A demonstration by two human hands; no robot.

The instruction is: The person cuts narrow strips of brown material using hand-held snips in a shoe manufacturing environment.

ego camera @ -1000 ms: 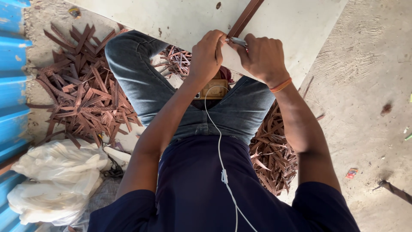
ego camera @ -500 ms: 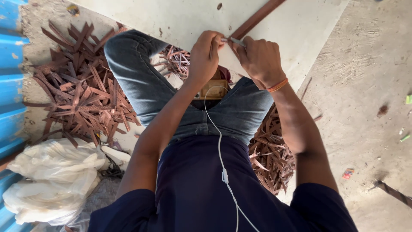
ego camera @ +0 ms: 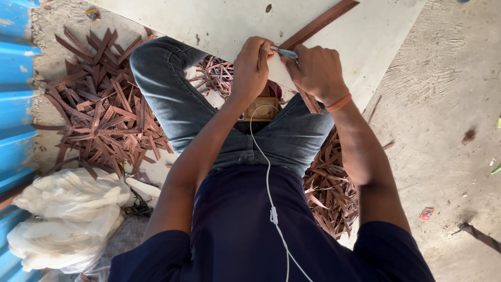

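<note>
Your right hand clenches a small grey metal blade against the long brown strip on the white board; your left hand pinches the strip beside the blade, steadying it.

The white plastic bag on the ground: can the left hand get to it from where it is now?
Probably yes: the white plastic bag lies uncovered on the left hand's side, but that hand is busy at the small metal tool.

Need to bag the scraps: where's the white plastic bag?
In the head view, the white plastic bag lies lower left, beside the blue corrugated sheet, below the brown strip pile.
</note>
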